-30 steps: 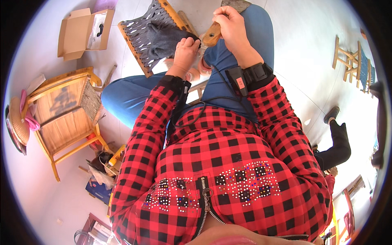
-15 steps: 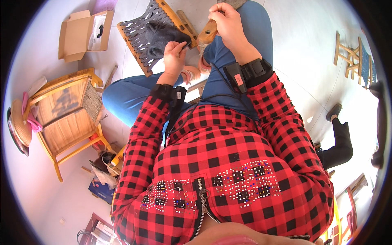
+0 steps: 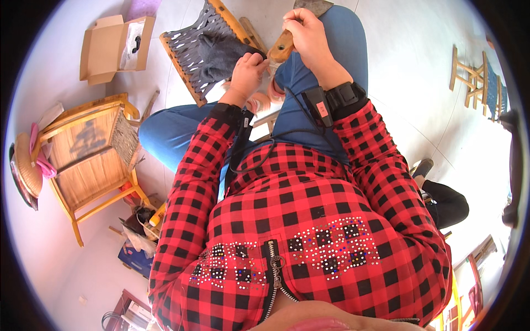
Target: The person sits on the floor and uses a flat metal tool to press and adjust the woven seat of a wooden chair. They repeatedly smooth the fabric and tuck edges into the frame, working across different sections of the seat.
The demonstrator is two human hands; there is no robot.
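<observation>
— What's the biggest thing by the hands?
— A woven seat [image 3: 207,47] in a wooden frame, tilted on the floor [image 3: 408,83] ahead of the knees.
— And the hands?
— The left hand [image 3: 247,71] rests curled on the seat's dark webbing. The right hand [image 3: 309,38] is clenched round a wooden handle [image 3: 280,48], just beside the frame.

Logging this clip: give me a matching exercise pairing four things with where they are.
Things:
1. wooden-handled tool
2. grey woven seat frame
3. open cardboard box
4. pale wooden chair

Places:
A. on its side on the floor, far left
B. gripped in the right hand
C. under the left hand
D. on the floor, upper left

Pairs: 1-B, 2-C, 3-D, 4-A
</observation>
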